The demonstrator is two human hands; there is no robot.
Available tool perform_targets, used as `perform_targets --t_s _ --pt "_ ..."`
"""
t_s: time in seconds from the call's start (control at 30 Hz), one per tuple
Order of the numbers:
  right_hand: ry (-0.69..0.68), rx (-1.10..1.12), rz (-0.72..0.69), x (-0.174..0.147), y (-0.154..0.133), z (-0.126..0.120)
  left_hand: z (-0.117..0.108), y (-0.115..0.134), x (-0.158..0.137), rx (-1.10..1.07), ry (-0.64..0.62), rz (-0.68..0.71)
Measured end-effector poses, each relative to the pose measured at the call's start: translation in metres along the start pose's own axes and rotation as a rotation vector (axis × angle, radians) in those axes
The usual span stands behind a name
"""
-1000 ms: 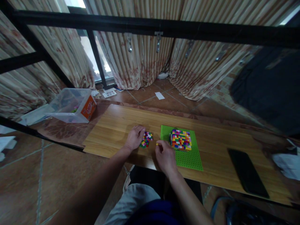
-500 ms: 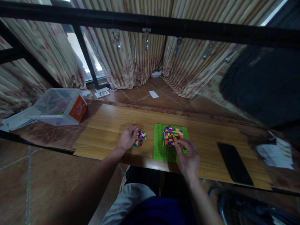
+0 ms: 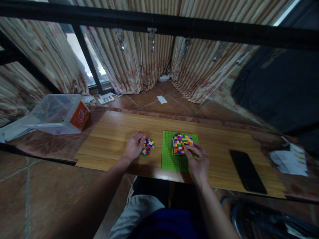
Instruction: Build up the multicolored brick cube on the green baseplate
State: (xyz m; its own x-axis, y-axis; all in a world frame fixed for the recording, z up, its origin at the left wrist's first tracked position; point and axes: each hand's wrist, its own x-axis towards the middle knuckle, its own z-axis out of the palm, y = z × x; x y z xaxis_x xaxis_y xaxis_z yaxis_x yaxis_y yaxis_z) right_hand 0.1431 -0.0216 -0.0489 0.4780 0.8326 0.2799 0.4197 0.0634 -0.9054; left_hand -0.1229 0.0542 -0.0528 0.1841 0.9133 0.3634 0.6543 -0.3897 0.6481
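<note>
My left hand point(image 3: 135, 146) rests on the wooden board with fingers loosely bent and thumb a little apart, at the left edge of a small pile of loose multicoloured toy bricks point(image 3: 148, 146). A block-shaped build of many coloured toy bricks point(image 3: 181, 142) stands on a green studded baseplate point(image 3: 169, 162). My right hand point(image 3: 199, 162) is at the build's front right, with thumb and fingertips closed together against its edge. Whatever sits between those fingertips is too small to make out. The hand covers the baseplate's front right corner.
A black phone-like slab point(image 3: 248, 171) lies at the board's right, with white papers point(image 3: 289, 161) beyond it. A clear plastic bin point(image 3: 57, 114) with an orange label stands at the left. Striped curtains point(image 3: 139, 66) hang behind a dark metal bar point(image 3: 164, 25).
My right hand's fingertips have shifted slightly at the build's front edge. My left hand stays beside the loose bricks. The whole view has moved a little.
</note>
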Motion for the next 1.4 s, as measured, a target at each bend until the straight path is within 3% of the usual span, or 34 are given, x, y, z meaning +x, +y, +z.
perform_targets --t_s 0.33,0.77,1.13,1.23,1.4 --pt "0.023 0.355 0.269 0.001 0.01 0.007 0.0 0.001 -0.001 0.008 0.015 -0.001" --pt "0.034 0.284 0.19 0.003 0.013 0.01 0.002 -0.002 -0.001 0.019 0.017 0.005" --pt "0.024 0.286 0.232 0.0 0.01 0.007 0.0 0.0 -0.001 0.012 0.013 0.015" --pt "0.061 0.181 0.149 -0.004 0.001 0.004 0.001 -0.001 -0.001 0.011 0.013 0.015" --pt "0.129 -0.112 -0.171 -0.02 -0.036 0.009 0.002 -0.002 -0.001 0.005 0.005 0.017"
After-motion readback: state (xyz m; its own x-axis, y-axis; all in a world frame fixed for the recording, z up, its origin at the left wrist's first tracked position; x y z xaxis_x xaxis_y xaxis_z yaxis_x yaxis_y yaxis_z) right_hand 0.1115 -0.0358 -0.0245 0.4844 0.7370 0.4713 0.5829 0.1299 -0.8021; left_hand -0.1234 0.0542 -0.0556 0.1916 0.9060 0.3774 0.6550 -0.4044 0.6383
